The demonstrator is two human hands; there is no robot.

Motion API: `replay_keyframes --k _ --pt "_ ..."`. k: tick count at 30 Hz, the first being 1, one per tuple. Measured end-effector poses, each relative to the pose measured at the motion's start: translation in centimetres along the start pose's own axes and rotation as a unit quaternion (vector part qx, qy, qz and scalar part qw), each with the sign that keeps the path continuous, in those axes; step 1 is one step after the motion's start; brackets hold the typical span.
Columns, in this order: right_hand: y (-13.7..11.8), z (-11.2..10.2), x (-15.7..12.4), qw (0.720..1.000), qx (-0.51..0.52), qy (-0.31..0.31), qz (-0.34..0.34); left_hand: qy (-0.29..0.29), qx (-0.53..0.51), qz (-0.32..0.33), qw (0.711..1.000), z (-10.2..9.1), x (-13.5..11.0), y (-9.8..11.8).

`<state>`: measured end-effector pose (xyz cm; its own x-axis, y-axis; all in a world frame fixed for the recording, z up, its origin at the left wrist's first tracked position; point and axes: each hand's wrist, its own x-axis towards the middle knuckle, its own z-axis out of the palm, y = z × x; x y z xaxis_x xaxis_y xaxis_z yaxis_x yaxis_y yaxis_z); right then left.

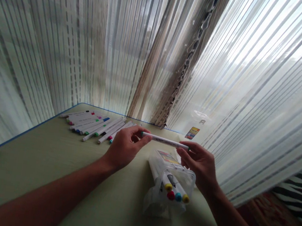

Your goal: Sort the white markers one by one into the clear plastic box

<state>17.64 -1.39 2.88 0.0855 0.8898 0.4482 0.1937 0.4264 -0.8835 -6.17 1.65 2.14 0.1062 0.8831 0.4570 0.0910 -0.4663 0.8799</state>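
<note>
I hold a white marker (164, 141) level above the table, one end in each hand. My left hand (124, 145) pinches its left end with thumb and fingers. My right hand (199, 163) grips its right end, where a green cap shows. Just below the marker lies a clear plastic case (170, 183) with several markers inside, their yellow, red, blue and yellow caps facing me. A row of several white markers (97, 124) with coloured caps lies on the table beyond my left hand.
The pale green table (80, 178) has a blue edge and sits in a corner hung with sheer striped curtains (256, 86). A small coloured label (192, 133) rests by the curtain. A zebra-striped fabric (301, 190) lies off the table at right.
</note>
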Motion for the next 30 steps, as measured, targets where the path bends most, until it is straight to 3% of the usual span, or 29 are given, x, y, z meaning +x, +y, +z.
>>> replay_keyframes --k 7,19,30 --pt "0.3 -0.1 0.1 0.997 -0.065 -0.043 0.003 0.010 -0.011 0.011 1.000 0.1 -0.2 0.4" --pt "1.0 -0.3 0.1 0.993 -0.083 -0.084 0.029 0.018 0.013 0.057 0.998 0.6 -1.0 1.4" --pt "0.7 -0.3 0.1 0.991 -0.108 -0.080 -0.006 0.001 0.027 0.110 0.994 1.2 -2.1 3.1"
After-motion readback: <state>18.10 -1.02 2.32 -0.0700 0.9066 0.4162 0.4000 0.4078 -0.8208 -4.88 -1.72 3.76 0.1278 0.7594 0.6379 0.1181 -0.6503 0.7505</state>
